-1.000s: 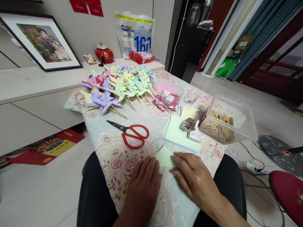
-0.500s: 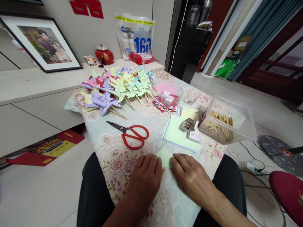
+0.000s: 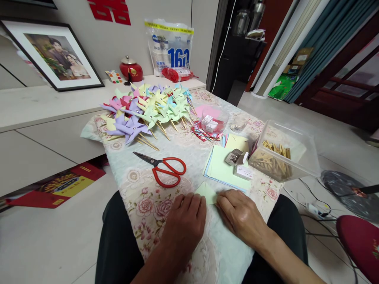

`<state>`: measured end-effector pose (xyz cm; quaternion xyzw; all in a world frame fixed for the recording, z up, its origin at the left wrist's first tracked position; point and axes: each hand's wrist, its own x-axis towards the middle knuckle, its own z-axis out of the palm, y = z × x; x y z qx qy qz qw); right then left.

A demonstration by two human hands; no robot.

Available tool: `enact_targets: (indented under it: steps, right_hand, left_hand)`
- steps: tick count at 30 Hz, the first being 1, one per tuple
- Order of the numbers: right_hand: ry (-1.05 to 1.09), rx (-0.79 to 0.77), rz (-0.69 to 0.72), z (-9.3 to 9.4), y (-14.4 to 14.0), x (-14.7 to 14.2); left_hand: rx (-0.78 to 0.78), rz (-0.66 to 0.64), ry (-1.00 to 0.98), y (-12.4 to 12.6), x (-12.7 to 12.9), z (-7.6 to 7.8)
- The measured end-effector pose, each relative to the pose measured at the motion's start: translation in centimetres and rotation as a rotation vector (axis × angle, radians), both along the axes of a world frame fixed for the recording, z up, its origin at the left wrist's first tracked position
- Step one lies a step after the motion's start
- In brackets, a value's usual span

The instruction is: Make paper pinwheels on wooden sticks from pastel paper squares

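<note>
A folded pale green paper (image 3: pixel 207 191) lies on the flowered tablecloth (image 3: pixel 139 185) near its front edge. My left hand (image 3: pixel 185 223) presses on the paper's left side, fingers flat. My right hand (image 3: pixel 241 215) presses on its right side. Most of the paper is hidden under both hands. Red-handled scissors (image 3: pixel 164 167) lie just beyond my left hand. A stack of pale green and blue paper sheets (image 3: pixel 220 169) sits beyond my right hand.
A heap of pastel paper pinwheels on sticks (image 3: pixel 148 110) fills the far left of the table. A clear box of wooden sticks (image 3: pixel 280 152) stands at the right edge. Small pin boxes (image 3: pixel 238 161), a clear bowl (image 3: pixel 213 118) and a glass (image 3: pixel 238 123) lie mid-table.
Both hands have drawn closer together over the green paper, folding it smaller, so less of it shows between them now.
</note>
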<state>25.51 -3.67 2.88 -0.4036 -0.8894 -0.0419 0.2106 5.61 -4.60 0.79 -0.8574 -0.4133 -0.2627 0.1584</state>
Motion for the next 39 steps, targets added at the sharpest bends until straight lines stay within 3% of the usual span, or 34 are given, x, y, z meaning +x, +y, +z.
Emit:
enact_targets:
  steps: [7, 11, 14, 20, 26, 33, 39]
  right_hand:
    - [0.249, -0.193, 0.075, 1.8, -0.4, 0.1]
    - [0.525, -0.347, 0.011, 3.7, 0.1, 0.6]
    - [0.611, -0.462, -0.002, 4.8, 0.7, 0.7]
    - [0.712, -0.772, 0.05, 4.8, 0.6, -0.1]
    - [0.791, -0.849, 0.028, 4.0, 0.1, -1.2]
    - [0.762, -0.885, -0.005, 4.3, 0.2, -1.5]
    - [0.743, -0.948, -0.072, 4.2, 0.4, -1.5]
  left_hand:
    - [0.02, 0.014, -0.185, 0.2, -0.3, 0.3]
    - [-0.128, -0.046, -0.384, -0.1, -0.8, 1.1]
    - [-0.214, -0.08, -0.544, -0.5, -0.8, 1.9]
    - [-0.354, -0.059, -0.709, -0.9, -0.6, 3.0]
    - [-0.534, -0.005, -0.88, -1.1, -0.1, 3.6]
    - [-0.715, 0.013, -1.087, -1.4, 0.5, 3.0]
    - [-1.008, 0.079, -1.133, -1.2, 0.2, 3.7]
